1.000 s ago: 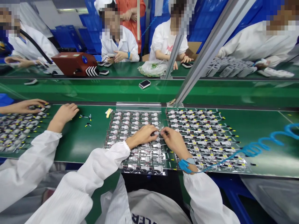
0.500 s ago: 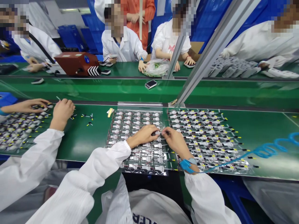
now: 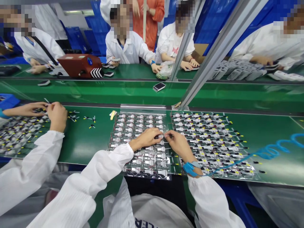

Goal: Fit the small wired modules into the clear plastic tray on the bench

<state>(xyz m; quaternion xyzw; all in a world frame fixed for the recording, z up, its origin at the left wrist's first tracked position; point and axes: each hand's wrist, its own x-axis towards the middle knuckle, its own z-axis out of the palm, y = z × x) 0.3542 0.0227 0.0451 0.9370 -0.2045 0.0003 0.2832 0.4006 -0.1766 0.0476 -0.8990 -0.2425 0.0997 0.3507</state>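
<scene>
White electronic modules (image 3: 129, 130) sat in rows in clear plastic tray (image 3: 152, 178) on green workbench (image 3: 78, 139). Left hand (image 3: 150, 136) over tray's right side, fingers curled, thumb and forefinger nearly together. Right hand (image 3: 177, 144) just beside, fingertips pinched; could not tell whether either held anything. Yellow-tipped modules (image 3: 209, 142) lay right.

Brown box (image 3: 77, 67) on the far bench (image 3: 129, 71), dark-screened device (image 3: 159, 86) on the green strip (image 3: 114, 91), diagonal metal post (image 3: 219, 52).
</scene>
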